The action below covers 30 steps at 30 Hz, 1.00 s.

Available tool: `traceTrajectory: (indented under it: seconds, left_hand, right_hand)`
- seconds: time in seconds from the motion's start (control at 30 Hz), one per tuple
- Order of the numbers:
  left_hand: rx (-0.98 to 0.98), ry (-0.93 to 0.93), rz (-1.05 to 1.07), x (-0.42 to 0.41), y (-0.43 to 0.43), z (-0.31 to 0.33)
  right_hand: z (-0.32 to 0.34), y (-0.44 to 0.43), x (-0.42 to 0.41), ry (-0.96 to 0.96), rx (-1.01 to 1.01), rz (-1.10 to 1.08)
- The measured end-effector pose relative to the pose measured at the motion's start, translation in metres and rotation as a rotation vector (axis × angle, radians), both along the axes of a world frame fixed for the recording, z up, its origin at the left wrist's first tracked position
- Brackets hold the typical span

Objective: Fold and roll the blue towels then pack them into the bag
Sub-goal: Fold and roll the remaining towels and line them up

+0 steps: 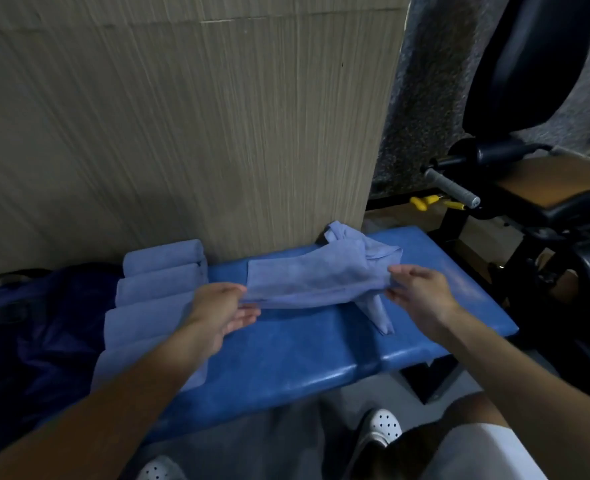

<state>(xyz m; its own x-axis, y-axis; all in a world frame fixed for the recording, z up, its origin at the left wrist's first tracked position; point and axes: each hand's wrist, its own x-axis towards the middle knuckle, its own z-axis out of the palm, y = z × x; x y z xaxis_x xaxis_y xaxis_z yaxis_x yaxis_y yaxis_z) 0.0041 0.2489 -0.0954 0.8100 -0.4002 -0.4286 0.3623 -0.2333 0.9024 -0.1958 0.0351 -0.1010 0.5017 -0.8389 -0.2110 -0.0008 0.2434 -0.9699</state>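
A light blue towel (316, 277) is stretched in a long strip just above the blue padded bench (307, 348). My left hand (222, 311) pinches its left end and my right hand (419, 294) pinches its right end. A loose corner of the towel hangs down to the bench near my right hand. More crumpled blue cloth (347, 237) lies behind, against the wall. Several rolled blue towels (155, 292) lie side by side on the bench's left end. A dark blue bag (40, 327) sits at the far left, past the rolls.
A wood-grain wall panel (182, 116) stands right behind the bench. Black gym equipment with a grey handle (454, 187) and a brown pad (556, 180) fills the right side. My white perforated shoes (383, 427) stand on the grey floor below the bench's front edge.
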Motion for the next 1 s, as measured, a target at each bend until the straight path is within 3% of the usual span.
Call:
traceTrajectory:
  seconds: [0.17, 0.4, 0.57, 0.83, 0.93, 1.0]
  left_hand:
    - [-0.124, -0.002, 0.009, 0.036, -0.027, 0.038]
    - [-0.223, -0.240, 0.029, 0.074, -0.050, 0.094]
    - [-0.280, -0.441, -0.062, 0.061, -0.027, 0.119]
    - [0.078, -0.571, -0.282, -0.005, 0.057, 0.021]
    - [0.299, -0.769, -0.469, -0.025, 0.089, -0.012]
    - [0.411, -0.939, -0.573, -0.029, 0.101, -0.024]
  right_hand:
    - [0.051, -0.029, 0.045, -0.099, -0.020, -0.090]
    - [0.108, -0.057, 0.088, -0.249, -0.085, -0.137]
    - [0.131, -0.053, 0.071, -0.300, -0.157, -0.114]
    - [0.016, -0.001, -0.021, 0.266, -0.683, 0.186]
    - [-0.020, 0.015, -0.052, 0.421, -0.815, 0.245]
    - [-0.033, 0.020, -0.067, 0.457, -0.787, 0.225]
